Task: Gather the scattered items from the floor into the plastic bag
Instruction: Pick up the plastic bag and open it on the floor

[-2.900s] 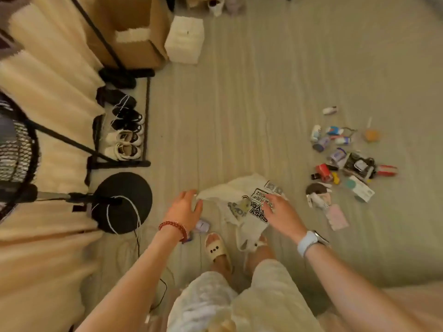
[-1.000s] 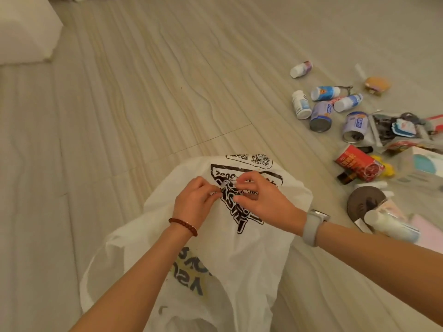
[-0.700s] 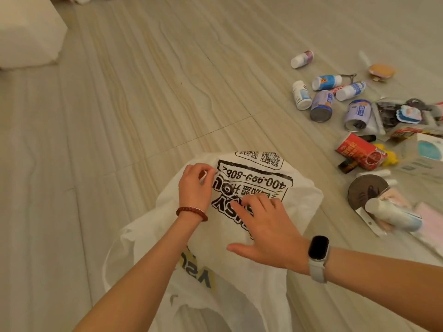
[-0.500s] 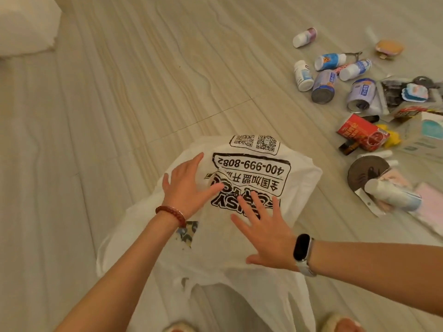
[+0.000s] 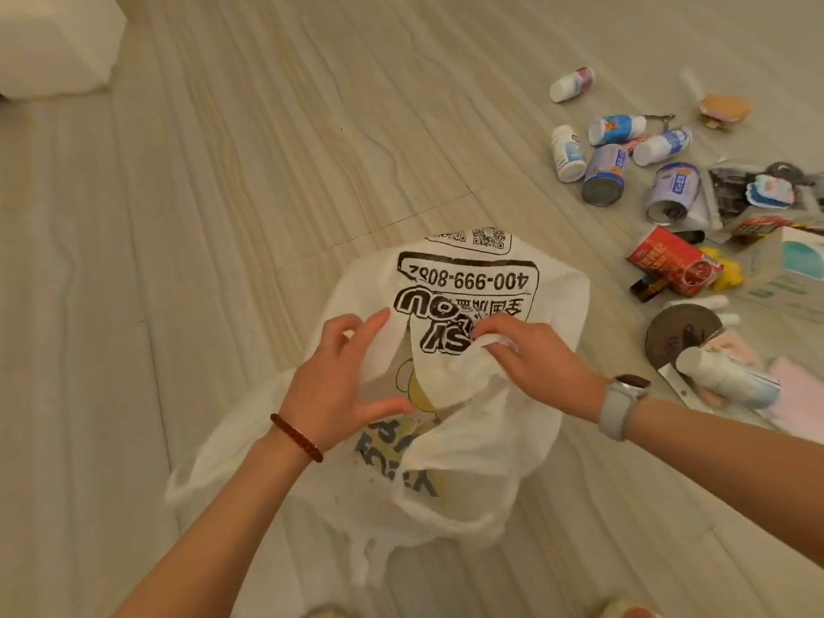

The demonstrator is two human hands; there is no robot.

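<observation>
A white plastic bag (image 5: pixel 481 457) with black print lies crumpled on the floor in front of me. My right hand (image 5: pixel 530 356) pinches a fold of the bag's upper layer. My left hand (image 5: pixel 343 385) rests on the bag's left side with fingers spread and thumb pressing the plastic. To the right lie the scattered items: several small white bottles (image 5: pixel 568 151), two cans (image 5: pixel 604 173), a red packet (image 5: pixel 675 263), a round dark lid (image 5: pixel 682 334), a white tube (image 5: pixel 727 379) and a pale box (image 5: pixel 789 272).
A white block (image 5: pixel 53 42) stands at the far left on the pale wood-grain floor (image 5: pixel 267 171). A small orange-topped object (image 5: pixel 724 109) lies at the far right. The toe of my slipper (image 5: pixel 628 611) shows at the bottom edge.
Both hands lay flat and spread on the bag half a second ago; now the right hand has pinched up a fold and the left curls against the plastic. The bag's printed layer is lifted and wrinkled.
</observation>
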